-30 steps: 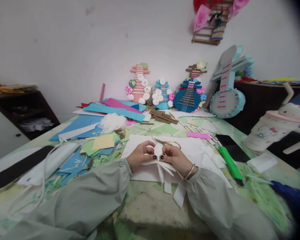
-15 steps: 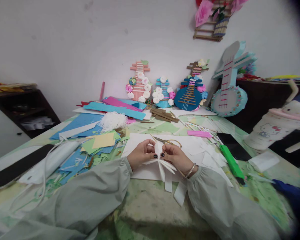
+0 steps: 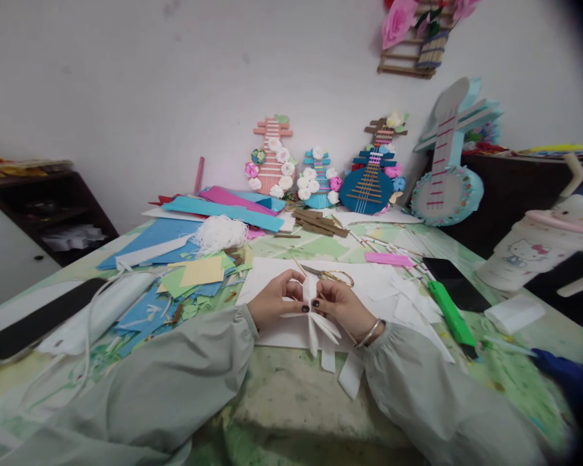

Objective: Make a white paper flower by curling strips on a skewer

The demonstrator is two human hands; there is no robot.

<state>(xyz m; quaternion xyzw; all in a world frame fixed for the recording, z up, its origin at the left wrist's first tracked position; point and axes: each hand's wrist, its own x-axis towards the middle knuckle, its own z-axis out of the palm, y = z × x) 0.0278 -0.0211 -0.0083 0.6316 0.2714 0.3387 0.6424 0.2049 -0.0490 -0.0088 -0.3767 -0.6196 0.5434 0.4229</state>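
Note:
Between my hands is a white paper flower with several narrow folded petals (image 3: 313, 336) fanning out below and one standing up. My left hand (image 3: 278, 301) pinches it from the left, thumb against the middle. From the right, my right hand (image 3: 347, 309) also pinches the flower close to its centre, and its curled fingers hide part of it. A thin wooden stick (image 3: 298, 264) pokes up behind the fingers; how it is held is hidden. Gold-handled scissors (image 3: 339, 278) lie just beyond my hands on a white paper sheet (image 3: 260, 272).
White paper strips (image 3: 350, 377) lie below my right hand. To the right are a green cutter (image 3: 451, 314), a phone (image 3: 455, 285) and a white tumbler (image 3: 525, 252). Coloured paper scraps (image 3: 201, 272) and another phone (image 3: 41, 320) lie left. Decorated paper lutes (image 3: 368, 188) stand behind.
The flower has turned slightly in my fingers, its lower petals swinging a little left and closer together. Both hands keep their pinch in nearly the same place.

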